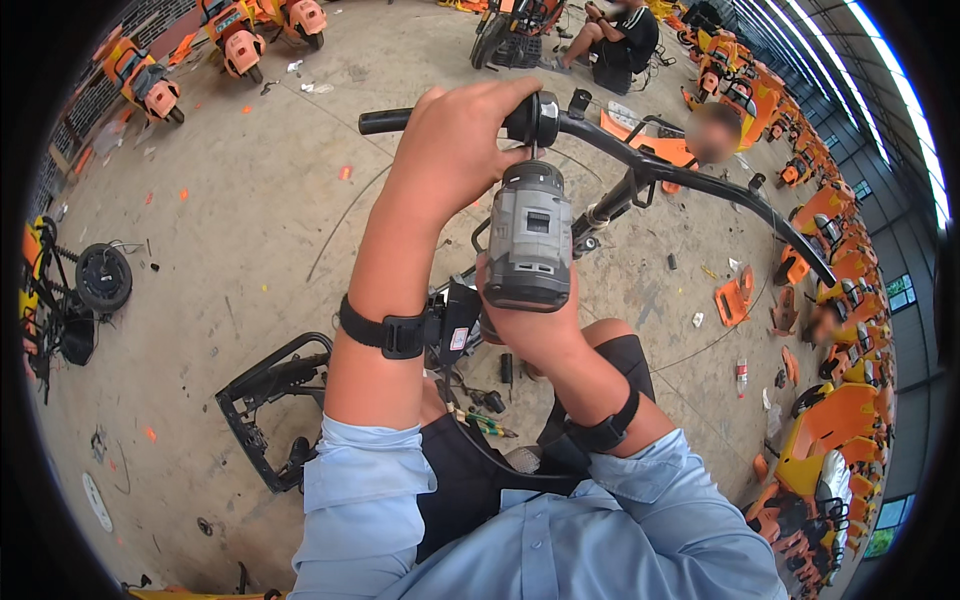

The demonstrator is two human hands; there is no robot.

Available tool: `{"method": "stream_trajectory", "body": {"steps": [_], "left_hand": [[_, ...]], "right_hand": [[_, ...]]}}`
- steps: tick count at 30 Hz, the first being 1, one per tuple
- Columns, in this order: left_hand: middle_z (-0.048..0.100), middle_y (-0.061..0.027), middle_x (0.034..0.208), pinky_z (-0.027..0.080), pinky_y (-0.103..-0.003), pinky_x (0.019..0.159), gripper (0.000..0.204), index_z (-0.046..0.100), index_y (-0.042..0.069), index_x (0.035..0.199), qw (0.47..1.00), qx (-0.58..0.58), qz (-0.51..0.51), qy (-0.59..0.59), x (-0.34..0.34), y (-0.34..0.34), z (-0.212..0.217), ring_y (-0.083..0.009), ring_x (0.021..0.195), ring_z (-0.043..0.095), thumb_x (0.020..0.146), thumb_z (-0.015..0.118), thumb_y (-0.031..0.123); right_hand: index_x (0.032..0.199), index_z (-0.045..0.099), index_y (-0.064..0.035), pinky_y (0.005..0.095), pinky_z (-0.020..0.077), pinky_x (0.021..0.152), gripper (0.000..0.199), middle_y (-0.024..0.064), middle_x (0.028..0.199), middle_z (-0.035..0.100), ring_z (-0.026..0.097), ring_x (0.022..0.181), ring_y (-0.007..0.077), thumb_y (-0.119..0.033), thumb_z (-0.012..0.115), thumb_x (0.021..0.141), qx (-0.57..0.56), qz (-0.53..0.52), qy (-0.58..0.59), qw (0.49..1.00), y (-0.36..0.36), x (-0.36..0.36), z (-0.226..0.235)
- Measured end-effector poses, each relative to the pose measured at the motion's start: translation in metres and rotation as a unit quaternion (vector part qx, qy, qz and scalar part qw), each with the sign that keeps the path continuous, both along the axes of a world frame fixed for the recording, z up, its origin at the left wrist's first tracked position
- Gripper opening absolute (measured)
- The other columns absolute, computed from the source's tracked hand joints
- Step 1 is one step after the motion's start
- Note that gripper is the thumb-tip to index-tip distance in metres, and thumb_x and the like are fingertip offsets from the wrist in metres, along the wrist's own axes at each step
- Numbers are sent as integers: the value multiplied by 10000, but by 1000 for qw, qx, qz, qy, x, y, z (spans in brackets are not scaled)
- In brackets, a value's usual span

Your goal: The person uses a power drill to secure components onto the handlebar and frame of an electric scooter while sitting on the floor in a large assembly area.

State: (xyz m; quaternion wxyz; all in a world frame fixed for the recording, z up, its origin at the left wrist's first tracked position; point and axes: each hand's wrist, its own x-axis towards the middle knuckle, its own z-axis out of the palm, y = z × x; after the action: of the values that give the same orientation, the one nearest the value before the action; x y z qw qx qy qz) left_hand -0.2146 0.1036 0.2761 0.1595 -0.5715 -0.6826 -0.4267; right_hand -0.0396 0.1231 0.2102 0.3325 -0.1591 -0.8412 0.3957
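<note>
My left hand (pixel 450 150) is closed around a black switch housing (pixel 541 118) near the left end of a black scooter handlebar (pixel 625 153). Its thumb and index finger press on the housing from two sides. In my right hand (pixel 540 333) is a grey and black cordless screwdriver (pixel 530 240), gripped by its handle below the body. The tool's thin bit points away from me and meets the near side of the housing; its tip is hidden. Past my left hand sticks out the black bar end (pixel 384 121).
A black frame part (pixel 270 400) lies at my left knee, with pliers (pixel 487 424) between my legs. A wheel (pixel 104 278) is at far left. Orange panels (pixel 735 300) lie right. Scooters (pixel 835 430) line the right side. Another person (pixel 625 40) sits at the back.
</note>
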Motion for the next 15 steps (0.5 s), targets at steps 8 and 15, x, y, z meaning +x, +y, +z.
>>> {"method": "stream_trajectory", "body": {"steps": [8, 15], "left_hand": [[727, -104, 1087, 509, -406, 867, 619, 631, 157, 1314, 1000, 0, -23, 0, -6, -12, 6, -320, 991, 674, 733, 839, 208], [691, -150, 1166, 524, -425, 883, 657, 580, 161, 1381, 996, -24, -81, -19, -17, -16, 10, -360, 1040, 653, 769, 744, -12]], "right_hand": [[1288, 335, -26, 329, 522, 824, 600, 95, 1066, 614, 639, 920, 190, 81, 688, 816, -49, -39, 95, 994, -27, -27, -10], [1281, 324, -27, 342, 502, 845, 591, 95, 1067, 592, 611, 945, 197, 2, 736, 858, -56, -55, 114, 990, -33, -48, -25]]}}
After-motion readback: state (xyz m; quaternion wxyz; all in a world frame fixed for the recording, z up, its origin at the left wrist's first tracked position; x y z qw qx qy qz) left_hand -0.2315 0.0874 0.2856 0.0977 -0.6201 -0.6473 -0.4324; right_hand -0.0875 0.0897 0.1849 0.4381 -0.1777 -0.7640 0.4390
